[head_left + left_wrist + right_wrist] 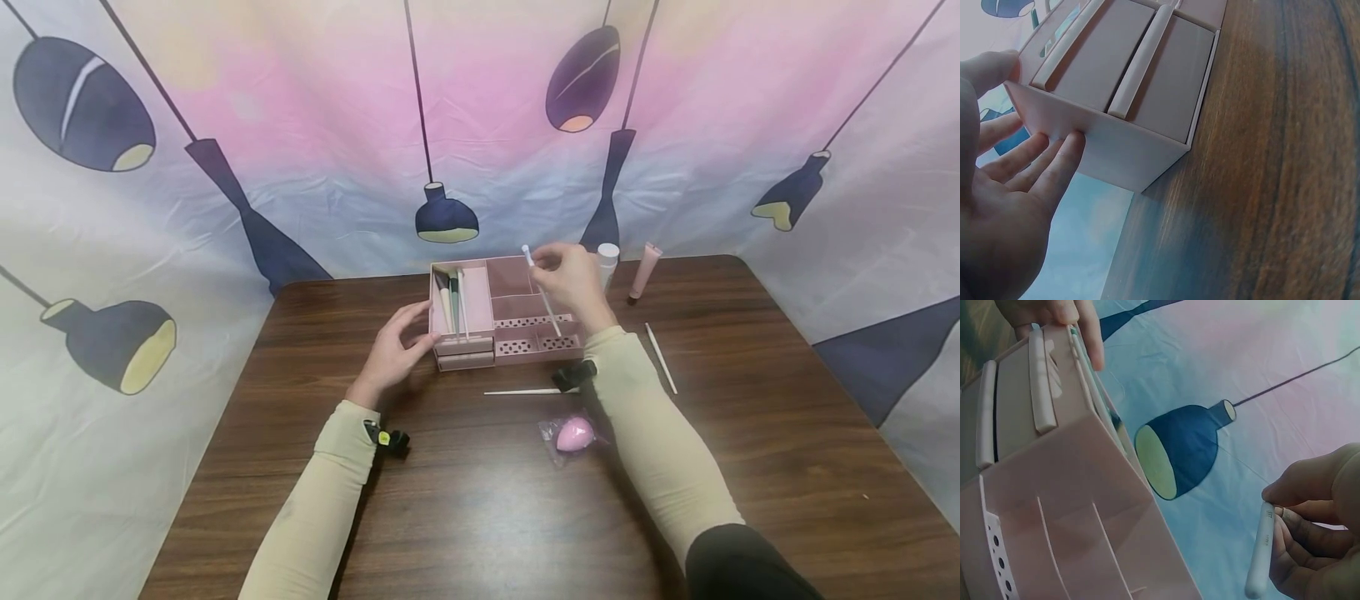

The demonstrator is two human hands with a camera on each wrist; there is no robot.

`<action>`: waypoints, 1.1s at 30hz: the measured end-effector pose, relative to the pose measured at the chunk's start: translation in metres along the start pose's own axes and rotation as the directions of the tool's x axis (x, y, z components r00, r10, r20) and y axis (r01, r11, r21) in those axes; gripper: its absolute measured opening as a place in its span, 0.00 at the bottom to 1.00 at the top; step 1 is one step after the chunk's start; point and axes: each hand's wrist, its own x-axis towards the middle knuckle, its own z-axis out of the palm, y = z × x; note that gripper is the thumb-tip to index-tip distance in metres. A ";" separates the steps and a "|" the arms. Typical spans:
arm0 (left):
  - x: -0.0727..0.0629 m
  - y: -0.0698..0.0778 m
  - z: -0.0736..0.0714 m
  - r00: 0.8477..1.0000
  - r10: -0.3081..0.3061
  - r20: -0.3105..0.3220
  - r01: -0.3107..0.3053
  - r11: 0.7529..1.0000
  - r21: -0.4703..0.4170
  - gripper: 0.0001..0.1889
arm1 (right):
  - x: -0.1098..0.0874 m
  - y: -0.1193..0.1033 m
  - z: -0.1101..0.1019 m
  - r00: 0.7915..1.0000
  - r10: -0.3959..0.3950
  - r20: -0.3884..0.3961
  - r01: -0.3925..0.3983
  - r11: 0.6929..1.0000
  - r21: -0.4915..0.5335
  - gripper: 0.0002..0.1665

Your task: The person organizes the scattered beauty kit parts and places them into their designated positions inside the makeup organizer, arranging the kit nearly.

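Note:
My right hand (573,275) pinches a slim white makeup brush (1261,550) between thumb and fingers. The brush slants over the right-hand compartments of a pink desk organizer (465,350). Small print shows on its handle in the right wrist view. My left hand (393,346) is at the organizer's left front corner. Its straight fingers (1063,169) touch the side wall, and the thumb is at the front edge beside two drawers (1172,81). Several brushes (454,304), some with dark bristles, lie in the organizer's left top compartment.
A thin white stick (517,392) lies in front of the organizer, and another pale stick (661,358) lies to its right. A pink egg-shaped sponge (575,435) sits in clear wrapping nearer me. A white-capped bottle (608,254) and a pink tube (645,271) stand at the back right.

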 end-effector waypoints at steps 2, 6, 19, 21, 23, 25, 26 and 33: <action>0.000 0.000 0.000 1.000 -0.001 0.001 0.001 1.000 0.001 0.29 | 0.000 -0.002 0.003 1.000 -0.003 -0.003 0.003 1.000 -0.001 0.14; 0.000 0.000 0.000 1.000 -0.001 0.001 0.001 1.000 0.003 0.29 | 0.000 -0.006 0.008 1.000 0.007 -0.003 -0.007 1.000 0.007 0.14; 0.000 0.000 0.000 1.000 -0.013 0.009 0.013 1.000 0.016 0.30 | 0.003 -0.017 0.020 1.000 -0.002 -0.009 0.002 0.999 0.048 0.14; 0.001 0.000 -0.001 1.000 -0.008 0.008 0.008 1.000 0.011 0.30 | 0.004 -0.018 0.022 1.000 -0.009 -0.004 0.009 0.998 0.062 0.14; 0.001 0.000 -0.001 1.000 -0.003 0.008 0.003 1.000 0.009 0.30 | 0.005 -0.021 0.024 1.000 -0.010 0.004 0.009 0.997 0.075 0.14; 0.001 0.000 -0.001 1.000 -0.001 0.009 0.001 1.000 0.006 0.30 | 0.006 -0.022 0.026 1.000 -0.010 0.009 0.009 0.996 0.085 0.14; 0.001 0.000 -0.001 1.000 0.001 0.011 -0.001 1.000 0.005 0.30 | 0.006 -0.023 0.027 1.000 -0.009 0.012 0.008 0.996 0.093 0.14; 0.001 -0.001 -0.001 1.000 -0.007 0.010 0.007 1.000 -0.001 0.30 | 0.010 -0.028 0.037 1.000 -0.015 -0.011 0.016 0.996 0.091 0.13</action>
